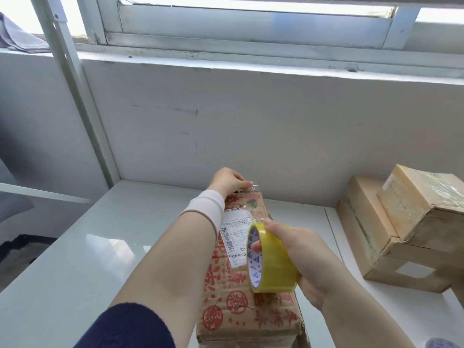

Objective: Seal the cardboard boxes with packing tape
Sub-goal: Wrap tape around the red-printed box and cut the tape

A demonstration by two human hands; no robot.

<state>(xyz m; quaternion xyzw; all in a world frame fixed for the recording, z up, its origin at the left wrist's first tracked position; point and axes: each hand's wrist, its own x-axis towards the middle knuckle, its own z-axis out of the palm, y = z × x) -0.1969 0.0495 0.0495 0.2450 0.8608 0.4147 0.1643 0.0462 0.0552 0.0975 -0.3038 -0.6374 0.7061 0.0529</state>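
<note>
Head view: white glossy table (88,247) set against a scuffed pale wall (251,121), with a window frame (251,28) above and a grey cloth (17,36) on the sill at left. Red-printed cardboard box (233,310) lies on the table, long axis running away from the person, shipping label (234,234) on top. It is closed, contents hidden. Person's left hand (227,182) pinches the end of the clear tape strip (253,204) at the box's far edge. Person's right hand (301,254) grips the yellow tape roll (273,259) above the box's middle, thumb on the rim, a fingertip inside the core. At right are two plain boxes: the tape-wrapped upper box (421,204) sits askew on the lower box (371,222).
</note>
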